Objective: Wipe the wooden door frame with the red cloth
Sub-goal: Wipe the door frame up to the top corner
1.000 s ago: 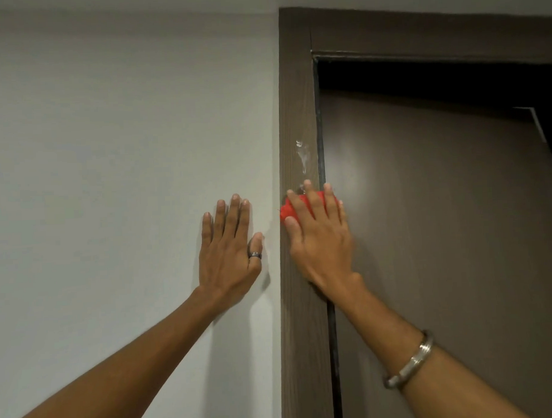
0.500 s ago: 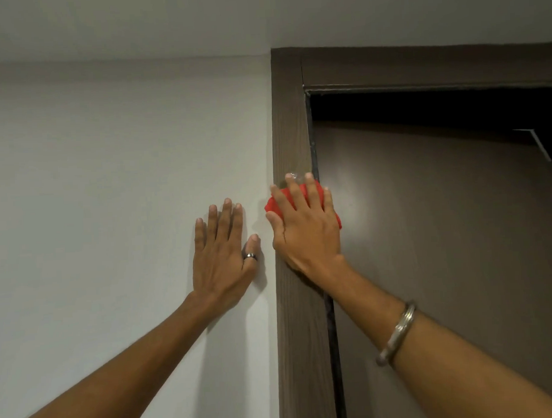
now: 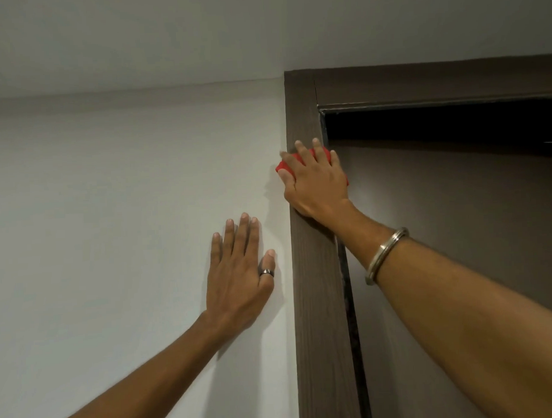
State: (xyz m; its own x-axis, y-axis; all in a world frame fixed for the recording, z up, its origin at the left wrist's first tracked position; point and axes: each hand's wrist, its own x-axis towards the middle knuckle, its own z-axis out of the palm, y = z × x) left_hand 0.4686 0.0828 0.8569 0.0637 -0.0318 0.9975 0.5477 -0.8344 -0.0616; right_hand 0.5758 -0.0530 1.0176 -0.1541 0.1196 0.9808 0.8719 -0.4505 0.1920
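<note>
The dark wooden door frame point(image 3: 318, 301) runs up the middle of the view and turns right along the top. My right hand point(image 3: 316, 182) presses the red cloth point(image 3: 283, 168) flat against the frame's upright, a short way below the top corner. Only the cloth's edges show around my fingers. My left hand point(image 3: 239, 279) lies flat on the white wall left of the frame, fingers spread, holding nothing; a ring sits on its thumb.
The brown door point(image 3: 457, 249) stands right of the frame, with a dark gap point(image 3: 422, 122) above it. The white wall point(image 3: 112, 214) fills the left side and the ceiling point(image 3: 199, 33) is just above. A metal bangle point(image 3: 384, 255) circles my right wrist.
My right hand has slid the red cloth up the frame, over the white smear seen earlier, toward the top corner. My view has tilted upward. The left hand stays on the wall.
</note>
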